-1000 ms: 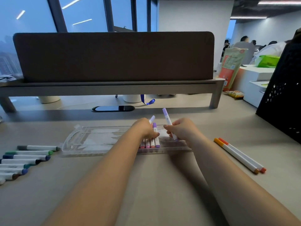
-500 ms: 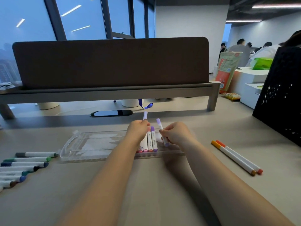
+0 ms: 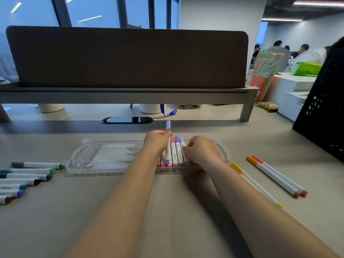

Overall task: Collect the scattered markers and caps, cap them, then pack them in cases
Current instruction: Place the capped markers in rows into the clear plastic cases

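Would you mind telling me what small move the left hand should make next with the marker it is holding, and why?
Probably lower the lavender-capped marker flat into the clear case. The left hand holds it tilted up, its near end already at the packed row, while the right hand presses on the row's right end marker, as if steadying it.

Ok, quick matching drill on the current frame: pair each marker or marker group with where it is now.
Things:
1. lilac-capped marker
2. orange and red markers
3. green and blue markers
4. pink and purple markers

Places:
A. loose on the desk, left of the clear case
B. lying in the clear case, at its right end
C. held in the left hand, cap pointing up
D. loose on the desk, right of the right hand

Pairs: 1-C, 2-D, 3-A, 4-B
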